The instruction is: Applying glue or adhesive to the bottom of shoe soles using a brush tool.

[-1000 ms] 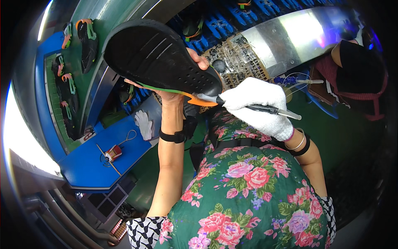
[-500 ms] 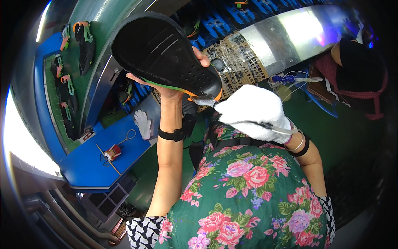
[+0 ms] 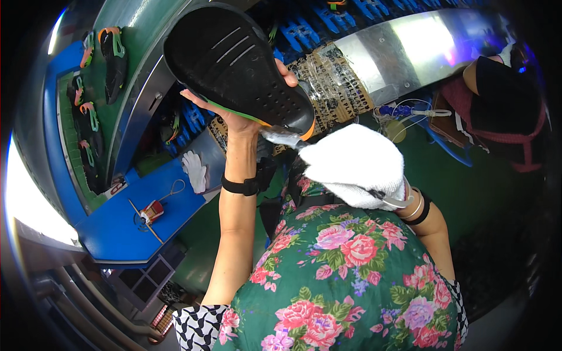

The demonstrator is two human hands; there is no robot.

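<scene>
My left hand (image 3: 241,121) grips a black shoe sole (image 3: 234,64) from below, with fingers showing along both its edges. The wide end points up and to the left. Slits mark the wide part, small holes the narrow part, and green and orange show along the rim. My right hand (image 3: 357,167), covered by a white knit glove, is closed around a tool with a pale, shiny flat tip (image 3: 282,137). That tip touches or overlaps the sole's narrow end; the glove hides the handle. A pale tube runs by the glove's cuff.
A metal-edged conveyor (image 3: 404,52) curves across the back, with taped cardboard (image 3: 333,82) on its edge. Black shoes (image 3: 112,64) stand at the left. A blue table (image 3: 129,234) bears a white glove (image 3: 194,171) and a small red object (image 3: 153,212). Another person (image 3: 509,111) is at the right.
The sole and my left hand have shifted slightly upward. My right hand has moved a little down and left, and the tool tip has slid left along the sole's narrow end.
</scene>
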